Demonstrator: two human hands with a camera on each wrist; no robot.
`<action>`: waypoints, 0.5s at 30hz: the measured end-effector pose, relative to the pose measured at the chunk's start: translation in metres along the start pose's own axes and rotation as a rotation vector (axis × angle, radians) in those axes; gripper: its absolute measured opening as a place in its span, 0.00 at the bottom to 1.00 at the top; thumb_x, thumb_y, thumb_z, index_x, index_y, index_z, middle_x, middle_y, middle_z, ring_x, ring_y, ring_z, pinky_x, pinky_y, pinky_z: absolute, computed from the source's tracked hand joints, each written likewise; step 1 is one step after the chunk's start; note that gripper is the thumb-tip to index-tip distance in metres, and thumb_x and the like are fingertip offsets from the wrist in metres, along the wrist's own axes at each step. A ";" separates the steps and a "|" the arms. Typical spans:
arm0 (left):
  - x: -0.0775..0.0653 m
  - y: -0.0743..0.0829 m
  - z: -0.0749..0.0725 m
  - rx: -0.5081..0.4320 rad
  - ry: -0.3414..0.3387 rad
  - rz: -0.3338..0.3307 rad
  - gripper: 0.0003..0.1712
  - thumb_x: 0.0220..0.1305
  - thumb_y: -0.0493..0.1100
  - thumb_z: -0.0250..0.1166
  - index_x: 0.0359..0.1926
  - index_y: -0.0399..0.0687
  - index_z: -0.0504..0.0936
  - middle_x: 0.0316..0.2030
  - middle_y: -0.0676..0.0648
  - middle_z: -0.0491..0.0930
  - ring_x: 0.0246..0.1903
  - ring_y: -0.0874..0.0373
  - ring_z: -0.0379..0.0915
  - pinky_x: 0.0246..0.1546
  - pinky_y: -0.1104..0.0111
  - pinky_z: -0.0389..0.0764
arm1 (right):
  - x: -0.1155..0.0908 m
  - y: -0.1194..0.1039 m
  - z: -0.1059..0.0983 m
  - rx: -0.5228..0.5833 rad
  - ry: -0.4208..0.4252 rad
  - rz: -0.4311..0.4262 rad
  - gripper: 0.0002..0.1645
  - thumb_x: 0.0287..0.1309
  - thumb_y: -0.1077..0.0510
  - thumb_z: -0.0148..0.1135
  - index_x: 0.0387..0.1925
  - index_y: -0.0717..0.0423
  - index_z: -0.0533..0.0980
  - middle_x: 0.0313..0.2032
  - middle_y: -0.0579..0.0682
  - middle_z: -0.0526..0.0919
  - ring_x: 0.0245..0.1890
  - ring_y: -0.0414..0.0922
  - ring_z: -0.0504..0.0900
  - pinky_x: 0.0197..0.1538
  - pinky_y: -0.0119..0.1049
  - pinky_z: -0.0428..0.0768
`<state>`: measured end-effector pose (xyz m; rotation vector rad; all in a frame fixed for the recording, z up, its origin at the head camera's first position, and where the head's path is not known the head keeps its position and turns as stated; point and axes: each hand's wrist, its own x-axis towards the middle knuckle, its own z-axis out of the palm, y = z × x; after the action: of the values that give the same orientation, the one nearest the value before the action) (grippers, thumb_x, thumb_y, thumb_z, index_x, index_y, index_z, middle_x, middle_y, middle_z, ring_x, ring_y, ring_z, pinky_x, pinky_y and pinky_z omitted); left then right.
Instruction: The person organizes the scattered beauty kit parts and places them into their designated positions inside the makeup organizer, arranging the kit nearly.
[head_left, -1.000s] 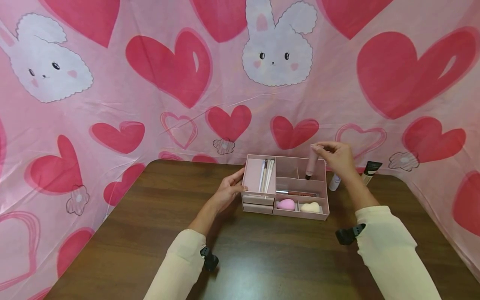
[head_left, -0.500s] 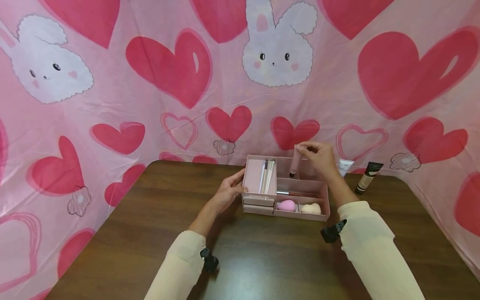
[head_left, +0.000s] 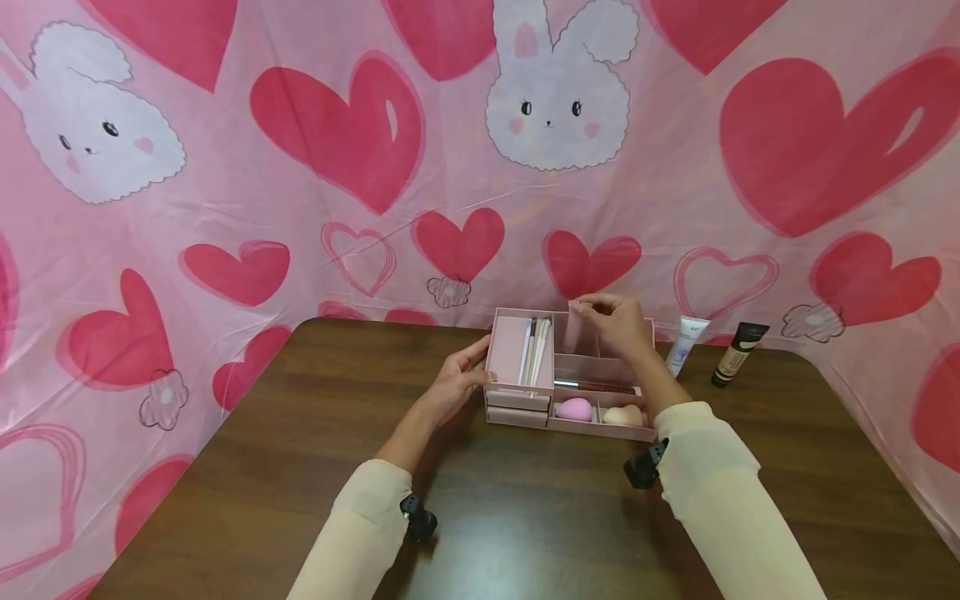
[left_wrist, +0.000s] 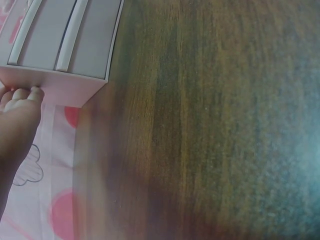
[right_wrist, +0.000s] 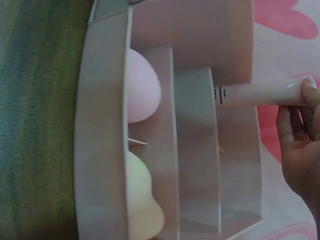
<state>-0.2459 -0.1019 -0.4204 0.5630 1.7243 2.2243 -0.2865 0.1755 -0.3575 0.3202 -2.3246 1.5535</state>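
A pink makeup organizer (head_left: 600, 431) stands on the table. My left hand (head_left: 450, 387) rests against its left side, fingers lying along the wall and thumb at the front corner; in the left wrist view, fingertips of that hand (left_wrist: 22, 112) touch the side below the drawer handles. With thumb and fingers, my right hand (head_left: 621, 327) pinches the top end of a pink squeeze tube (head_left: 573, 329). This tube hangs upright, its lower end inside the back compartment beside the brush section. In the right wrist view, printed text shows on the tube (right_wrist: 255, 94), and its lower end is hidden behind a divider.
Several brushes (head_left: 534, 354) lie on the organizer's left top. A dark-handled brush (head_left: 600, 387) fills the middle slot. A pink sponge (head_left: 574, 409) and a cream sponge (head_left: 622, 415) sit in front. Right of the organizer stand a white tube (head_left: 685, 343) and a black-capped tube (head_left: 738, 354).
My right hand has carried the pink tube leftward and lowered it into the back left compartment. The white tube has come into fuller view. My left hand has stayed in place.
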 end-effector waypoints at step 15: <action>0.000 0.000 0.001 0.005 0.009 0.000 0.45 0.61 0.22 0.50 0.78 0.30 0.46 0.80 0.31 0.45 0.76 0.41 0.47 0.56 0.82 0.74 | -0.004 0.022 0.019 -0.009 -0.026 -0.004 0.13 0.61 0.65 0.69 0.42 0.74 0.84 0.41 0.73 0.87 0.27 0.24 0.75 0.33 0.18 0.74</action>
<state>-0.2457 -0.1013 -0.4207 0.5548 1.7354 2.2264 -0.2937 0.1659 -0.3842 0.3447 -2.3482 1.5448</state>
